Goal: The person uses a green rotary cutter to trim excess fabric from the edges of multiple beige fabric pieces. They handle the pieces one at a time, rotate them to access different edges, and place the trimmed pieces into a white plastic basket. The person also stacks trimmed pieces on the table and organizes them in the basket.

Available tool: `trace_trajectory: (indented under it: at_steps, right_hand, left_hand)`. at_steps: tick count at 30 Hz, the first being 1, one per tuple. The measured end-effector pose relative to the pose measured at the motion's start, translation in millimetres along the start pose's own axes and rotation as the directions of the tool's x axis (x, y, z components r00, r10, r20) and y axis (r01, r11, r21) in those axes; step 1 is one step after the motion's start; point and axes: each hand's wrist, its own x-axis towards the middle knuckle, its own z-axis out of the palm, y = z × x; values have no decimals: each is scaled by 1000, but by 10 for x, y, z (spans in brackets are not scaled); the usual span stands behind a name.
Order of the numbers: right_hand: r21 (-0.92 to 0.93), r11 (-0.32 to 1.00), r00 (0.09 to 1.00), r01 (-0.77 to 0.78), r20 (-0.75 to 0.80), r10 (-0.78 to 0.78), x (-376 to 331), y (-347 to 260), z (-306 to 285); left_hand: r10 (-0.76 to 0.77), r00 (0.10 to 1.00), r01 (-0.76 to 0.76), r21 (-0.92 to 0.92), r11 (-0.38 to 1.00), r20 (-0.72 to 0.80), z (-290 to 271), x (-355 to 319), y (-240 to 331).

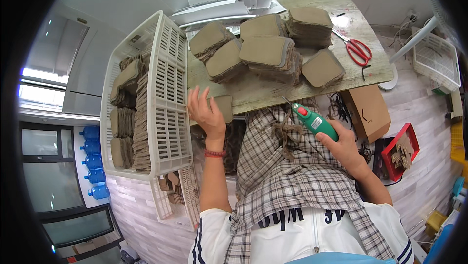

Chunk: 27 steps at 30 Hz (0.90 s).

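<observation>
Your left hand lies flat and spread on a tan pad at the near edge of the table, fingers splayed and gripping nothing; its fingertips reach the wall of the white crate that stands tipped against the table's left end. Your right hand is wrapped firmly around a green tool with a red button, held off the table, just beyond its near edge and above your plaid apron, its thin tip pointing up toward the table edge.

More pads sit in stacks across the middle of the table, some leaning on each other, and one stack lies near the right corner. Inside the crate, further pads stand in rows on edge. Red scissors rest at the right end of the table, well apart from both hands. White strips lie piled at the far left corner. Below the right end, a brown box and a red tray of small pieces sit on the floor.
</observation>
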Motion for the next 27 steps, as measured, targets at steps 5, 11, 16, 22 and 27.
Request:
trace_trajectory:
  at_steps: [5, 11, 16, 22, 27]
  right_hand:
    - [26, 1000, 1000, 3, 16, -3, 0, -6, -4]
    - [23, 1000, 999, -9, -37, 10, -34, 79, -19]
    - [19, 999, 999, -40, -24, 40, -65, 0, -59]
    - [44, 999, 996, -32, -78, 36, -111, -3, -137]
    - [42, 999, 997, -33, -69, 36, -72, 36, -125]
  left_hand:
    - [146, 972, -92, -274, 957, 184, 286, 743, 5]
    - [403, 862, -279, -376, 884, 307, 623, 1128, 356]
    - [488, 584, -309, -378, 873, 649, 833, 1460, 688]
    - [438, 542, -263, -351, 899, 717, 701, 1723, 822]
    - [439, 775, -54, -644, 763, 454, 586, 1691, 798]
